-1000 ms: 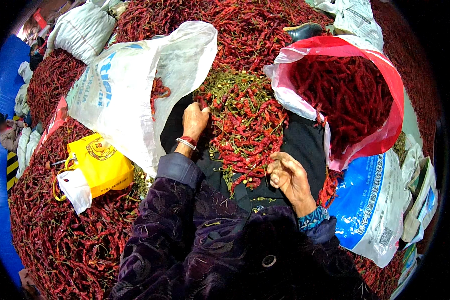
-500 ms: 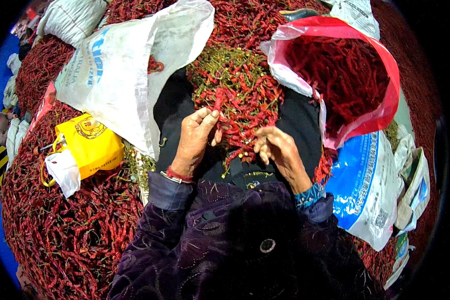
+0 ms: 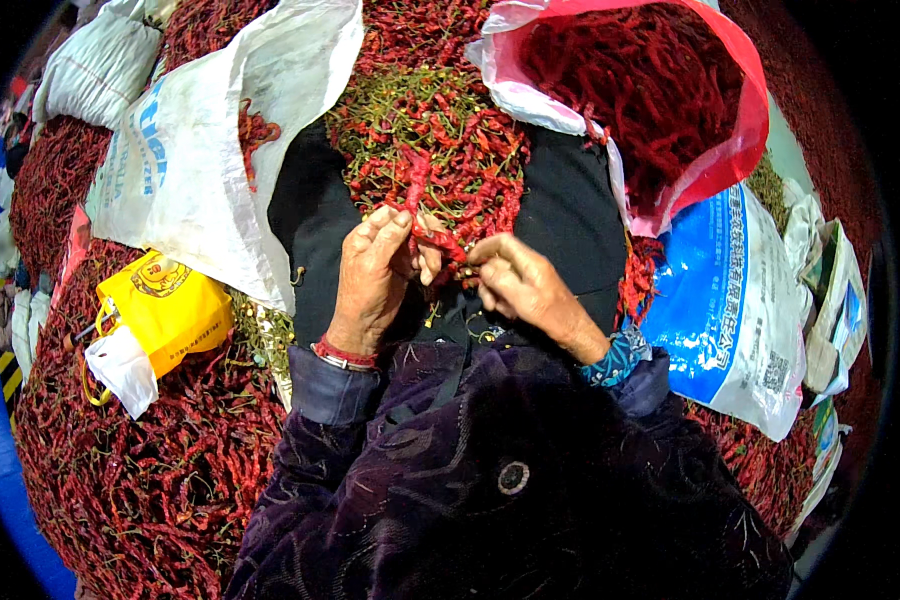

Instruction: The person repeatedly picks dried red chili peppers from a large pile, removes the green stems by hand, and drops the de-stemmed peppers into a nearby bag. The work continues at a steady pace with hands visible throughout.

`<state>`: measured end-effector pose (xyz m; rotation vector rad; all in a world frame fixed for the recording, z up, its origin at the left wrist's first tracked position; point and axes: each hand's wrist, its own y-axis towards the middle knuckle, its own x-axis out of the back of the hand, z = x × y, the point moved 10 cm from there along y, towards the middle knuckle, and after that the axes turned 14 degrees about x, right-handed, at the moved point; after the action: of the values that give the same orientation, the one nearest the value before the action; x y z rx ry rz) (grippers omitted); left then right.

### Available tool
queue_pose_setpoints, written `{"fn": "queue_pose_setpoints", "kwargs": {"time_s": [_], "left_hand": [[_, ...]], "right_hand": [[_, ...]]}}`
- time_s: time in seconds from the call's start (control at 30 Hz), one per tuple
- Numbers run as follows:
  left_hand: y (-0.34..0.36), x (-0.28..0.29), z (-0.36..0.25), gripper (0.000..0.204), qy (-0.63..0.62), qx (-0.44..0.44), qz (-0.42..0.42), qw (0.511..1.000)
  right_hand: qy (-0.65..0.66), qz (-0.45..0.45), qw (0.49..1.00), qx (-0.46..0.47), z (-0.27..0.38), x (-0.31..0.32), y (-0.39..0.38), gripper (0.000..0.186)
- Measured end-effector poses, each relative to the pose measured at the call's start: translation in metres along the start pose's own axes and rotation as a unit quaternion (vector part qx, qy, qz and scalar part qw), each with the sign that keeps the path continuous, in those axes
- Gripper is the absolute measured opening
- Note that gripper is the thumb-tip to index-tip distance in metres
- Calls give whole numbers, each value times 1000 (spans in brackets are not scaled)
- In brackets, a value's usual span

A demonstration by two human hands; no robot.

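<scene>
My left hand [image 3: 380, 262] is closed around dried red chili peppers [image 3: 416, 182], which stick up past the thumb and fingertips. Close beside it, my right hand [image 3: 530, 290] has its fingers bent and pressed together near the end of a red chili; whether it grips that chili is hard to make out. Between my black-trousered legs lies a heap of red chilies mixed with green-yellow stems [image 3: 440, 120], just beyond both hands.
A pink-rimmed sack [image 3: 755, 130] full of dark red chilies gapes open at the right. To the left stand a white woven sack [image 3: 210, 150] and a yellow bag [image 3: 185, 315] with a white plastic bag [image 3: 122, 368]. Chili piles [image 3: 150, 480] surround me.
My right hand has moved in closer to my left hand, its fingers now at the chilies. My left hand keeps its hold. The whole view has shifted slightly.
</scene>
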<state>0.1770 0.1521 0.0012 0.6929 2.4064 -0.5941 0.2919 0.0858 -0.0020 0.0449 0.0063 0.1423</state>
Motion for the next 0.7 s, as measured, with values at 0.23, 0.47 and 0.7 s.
{"fn": "queue_pose_setpoints", "kwargs": {"time_s": [0.23,0.47,0.7], "left_hand": [[15,-48,17,22,112,30,-3,993],[30,-183,72,21,319,90,224,917],[77,-158,45,23,634,-179,51,751]], "right_hand": [[3,200,970,136,50,-6,-39,24],[-17,205,965,166,72,-10,-57,17],[-40,164,977,131,60,6,-49,14]]}}
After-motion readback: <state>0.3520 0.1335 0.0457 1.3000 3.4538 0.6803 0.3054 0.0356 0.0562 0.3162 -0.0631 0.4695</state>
